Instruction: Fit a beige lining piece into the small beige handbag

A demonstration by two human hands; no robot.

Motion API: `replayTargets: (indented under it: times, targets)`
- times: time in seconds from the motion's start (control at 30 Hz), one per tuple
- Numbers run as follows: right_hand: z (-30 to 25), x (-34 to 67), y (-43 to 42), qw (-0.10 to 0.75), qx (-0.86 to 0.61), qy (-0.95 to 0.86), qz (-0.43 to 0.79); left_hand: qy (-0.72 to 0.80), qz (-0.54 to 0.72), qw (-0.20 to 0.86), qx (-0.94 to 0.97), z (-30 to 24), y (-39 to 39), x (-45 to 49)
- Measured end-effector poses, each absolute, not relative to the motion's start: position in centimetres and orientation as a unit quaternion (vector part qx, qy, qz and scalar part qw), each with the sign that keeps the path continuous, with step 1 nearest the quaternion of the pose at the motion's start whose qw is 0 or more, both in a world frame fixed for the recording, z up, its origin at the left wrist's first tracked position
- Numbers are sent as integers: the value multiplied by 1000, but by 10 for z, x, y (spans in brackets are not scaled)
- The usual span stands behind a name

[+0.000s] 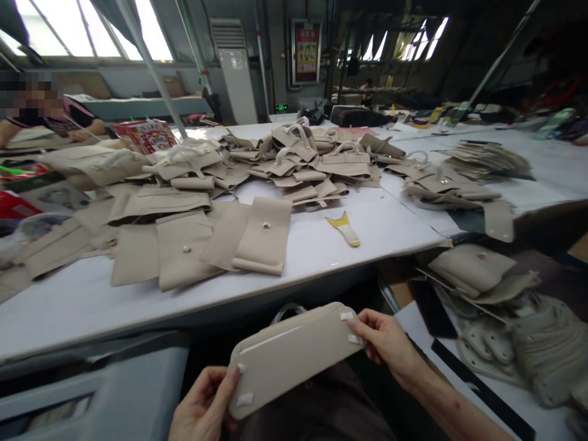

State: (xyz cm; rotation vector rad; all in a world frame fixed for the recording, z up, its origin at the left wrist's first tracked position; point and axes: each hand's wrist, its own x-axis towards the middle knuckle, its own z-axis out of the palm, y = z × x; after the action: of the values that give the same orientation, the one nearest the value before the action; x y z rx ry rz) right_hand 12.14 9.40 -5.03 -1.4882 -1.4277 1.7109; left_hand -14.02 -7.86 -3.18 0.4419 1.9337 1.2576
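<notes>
Low in front of me, above my lap, a beige leather-like bag panel (294, 358) with rounded corners is held tilted, its right end higher. Small white tabs sit near its corners. My left hand (206, 398) pinches the left end, thumb on the face and fingers behind. The right end is gripped by my right hand (386, 343), its thumb close to the white tabs. Behind the panel's top edge a wrapped handle loop (288, 311) partly shows; how it joins is hidden.
Beige bag pieces (298, 159) with metal studs are heaped across the white table (312, 245). A yellow-and-white tool (343, 229) lies near its edge. At right are stacked rounded panels (546, 349) and a dark phone (432, 307); a grey plastic crate (124, 392) stands left. Another person (59, 116) works far left.
</notes>
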Motion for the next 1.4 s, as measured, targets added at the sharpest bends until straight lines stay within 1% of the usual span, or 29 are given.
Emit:
replayTargets:
  times: [0.17, 0.3, 0.47, 0.63, 0.77, 1.17, 1.3, 1.4]
  targets:
    - [-56, 117, 105, 218, -564, -543, 583, 809, 402, 374, 211, -50, -73, -157]
    - [-61, 116, 111, 226, -558, -568, 561, 816, 369, 383, 229, -61, -72, -171]
    - [-64, 115, 112, 205, -573, -541, 580, 787, 398, 427, 201, -62, -70, -174]
    - [-68, 112, 113, 201, -581, -504, 606, 770, 436, 435, 168, -75, -73, -175]
    - [-73, 112, 113, 192, -582, -481, 627, 770, 435, 442, 147, -79, -74, -176]
    - [-82, 119, 111, 180, -586, -456, 645, 766, 454, 434, 138, -65, -68, -170]
    - [-80, 116, 111, 190, -588, -444, 649, 767, 437, 449, 139, -67, -69, -170]
    - [-73, 113, 110, 203, -578, -437, 658, 780, 427, 436, 140, -66, -70, -169]
